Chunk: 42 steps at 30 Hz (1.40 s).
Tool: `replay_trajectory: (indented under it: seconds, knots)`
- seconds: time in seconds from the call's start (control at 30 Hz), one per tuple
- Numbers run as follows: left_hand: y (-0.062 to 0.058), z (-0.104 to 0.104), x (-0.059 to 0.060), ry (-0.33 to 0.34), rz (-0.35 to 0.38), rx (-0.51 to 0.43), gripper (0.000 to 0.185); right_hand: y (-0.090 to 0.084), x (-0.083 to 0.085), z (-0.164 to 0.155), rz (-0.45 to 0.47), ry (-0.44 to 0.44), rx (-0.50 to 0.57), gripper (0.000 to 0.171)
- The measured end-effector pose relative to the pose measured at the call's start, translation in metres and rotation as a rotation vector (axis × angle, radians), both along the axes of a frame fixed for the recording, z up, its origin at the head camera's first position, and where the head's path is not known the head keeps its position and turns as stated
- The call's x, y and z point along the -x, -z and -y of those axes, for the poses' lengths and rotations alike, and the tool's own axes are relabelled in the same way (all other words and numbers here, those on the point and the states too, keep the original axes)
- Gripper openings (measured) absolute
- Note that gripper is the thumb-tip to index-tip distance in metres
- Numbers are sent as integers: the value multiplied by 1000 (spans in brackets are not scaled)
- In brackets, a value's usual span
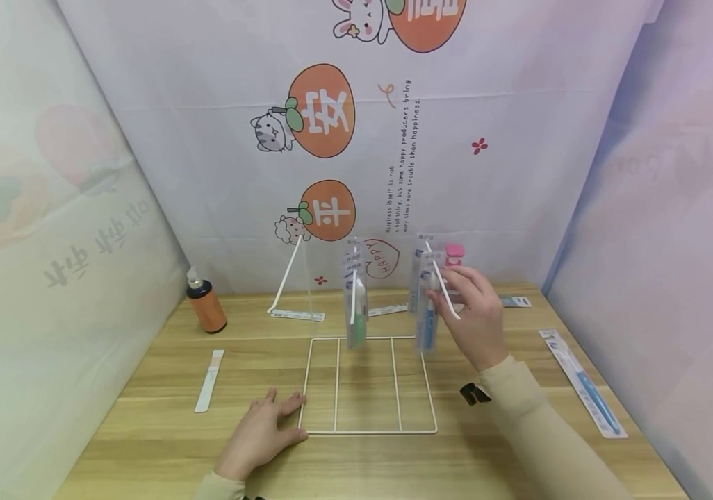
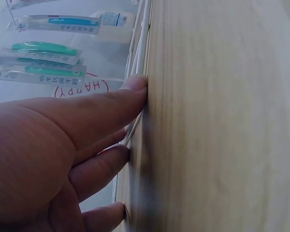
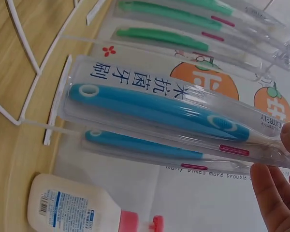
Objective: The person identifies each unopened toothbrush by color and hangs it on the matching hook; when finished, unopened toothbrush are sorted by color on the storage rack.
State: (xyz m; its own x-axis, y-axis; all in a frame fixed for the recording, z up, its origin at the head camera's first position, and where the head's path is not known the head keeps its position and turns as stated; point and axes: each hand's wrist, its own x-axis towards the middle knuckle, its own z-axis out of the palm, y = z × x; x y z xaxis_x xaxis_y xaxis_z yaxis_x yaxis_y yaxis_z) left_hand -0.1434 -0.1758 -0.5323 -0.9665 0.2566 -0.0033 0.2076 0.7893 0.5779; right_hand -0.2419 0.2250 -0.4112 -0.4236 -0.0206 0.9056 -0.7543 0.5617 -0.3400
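The left hand lies flat on the wooden table, fingers straight and spread, fingertips touching the white wire rack at its near left corner. The right hand pinches the top of a packaged blue toothbrush, which hangs upright on the rack's right hook, long axis vertical, handle end down.

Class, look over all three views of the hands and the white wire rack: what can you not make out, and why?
- Head view: small print on the hanging blue toothbrush packs, too small.
- Head view: right hand covers the white hook; its grip is unclear.
- Left wrist view: left hand cut off by the edge.
- Right wrist view: white bottle with pink cap cut off below.
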Motion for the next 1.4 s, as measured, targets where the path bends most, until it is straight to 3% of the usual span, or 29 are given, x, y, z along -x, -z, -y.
replay_trajectory:
  seconds: [0.4, 1.4]
  knots:
    - [-1, 0, 0, 2, 3, -4, 64, 0, 26, 3, 22, -27, 8, 37]
    - [1, 0, 0, 3, 0, -7, 65, 1, 28, 5, 47, -4, 14, 36]
